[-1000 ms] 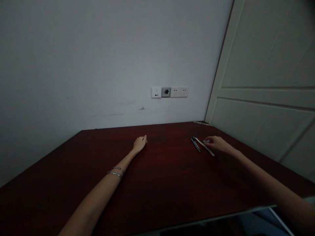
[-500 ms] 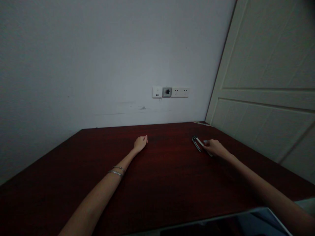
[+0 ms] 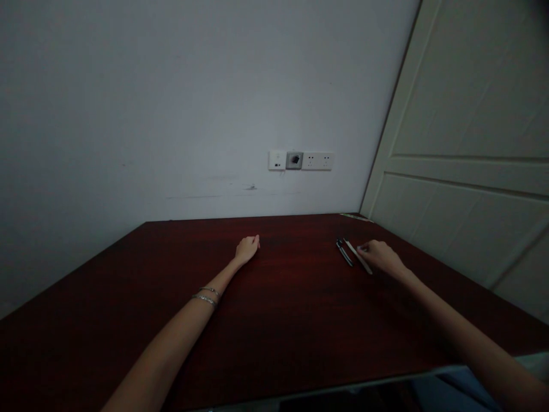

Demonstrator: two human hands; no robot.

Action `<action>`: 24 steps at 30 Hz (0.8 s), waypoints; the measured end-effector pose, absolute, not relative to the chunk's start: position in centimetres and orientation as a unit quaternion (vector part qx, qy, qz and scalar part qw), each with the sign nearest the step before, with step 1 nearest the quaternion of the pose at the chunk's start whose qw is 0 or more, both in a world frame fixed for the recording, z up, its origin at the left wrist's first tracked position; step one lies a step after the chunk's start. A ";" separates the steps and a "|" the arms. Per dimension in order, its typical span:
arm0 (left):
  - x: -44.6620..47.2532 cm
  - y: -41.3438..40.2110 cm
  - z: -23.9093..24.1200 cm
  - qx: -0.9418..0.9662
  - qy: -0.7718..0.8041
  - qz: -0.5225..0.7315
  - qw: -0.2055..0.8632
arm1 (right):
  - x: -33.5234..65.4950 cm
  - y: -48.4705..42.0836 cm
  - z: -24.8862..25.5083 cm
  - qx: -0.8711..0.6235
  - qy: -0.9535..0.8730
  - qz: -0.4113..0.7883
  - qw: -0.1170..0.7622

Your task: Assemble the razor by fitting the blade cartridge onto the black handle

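Observation:
My left hand rests in a loose fist on the dark red tabletop, with nothing visible in it. My right hand is at the right side of the table, its fingers pinched together. Something small and pale may be at its fingertips, but I cannot make it out. Just left of those fingertips a thin, light-coloured strip lies at a slant. Beside it and roughly parallel lies a black pen with a light stripe. Whether the fingers touch the strip is unclear.
Behind the table stands a pale wall with a row of sockets. A panelled white door or cabinet front borders the right side. A thin pale strip lies at the far right corner.
My right hand has shifted slightly right, uncovering more of the pale strip. A gap now shows between the strip and the pen. The view has moved a little; my left hand stays in place.

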State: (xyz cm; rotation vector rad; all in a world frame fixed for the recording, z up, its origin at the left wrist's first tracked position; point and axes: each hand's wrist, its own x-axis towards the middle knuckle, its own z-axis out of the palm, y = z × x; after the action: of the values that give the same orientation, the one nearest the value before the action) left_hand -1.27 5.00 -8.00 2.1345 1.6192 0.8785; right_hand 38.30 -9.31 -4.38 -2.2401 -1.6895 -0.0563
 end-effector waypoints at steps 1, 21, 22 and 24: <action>-1.3 5.0 -8.0 0.746 0.566 0.312 0.162 | 37.7 -9.1 -4.0 -0.789 -0.592 -0.032 0.158; -7.4 3.3 -7.4 0.797 0.557 0.230 0.028 | 20.8 -2.1 -7.2 -0.661 -0.738 -0.040 0.130; -7.5 3.4 -7.6 0.801 0.555 0.223 0.025 | 20.8 -2.0 -7.6 -0.666 -0.732 -0.041 0.134; -7.7 3.6 -8.0 0.807 0.551 0.211 0.020 | 20.8 -1.9 -8.1 -0.672 -0.724 -0.042 0.146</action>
State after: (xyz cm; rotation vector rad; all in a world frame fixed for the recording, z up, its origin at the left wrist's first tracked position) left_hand -7.66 3.56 -8.02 2.5043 1.7077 0.6551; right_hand 20.85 -1.88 -8.13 -1.9360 -2.0858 -0.1210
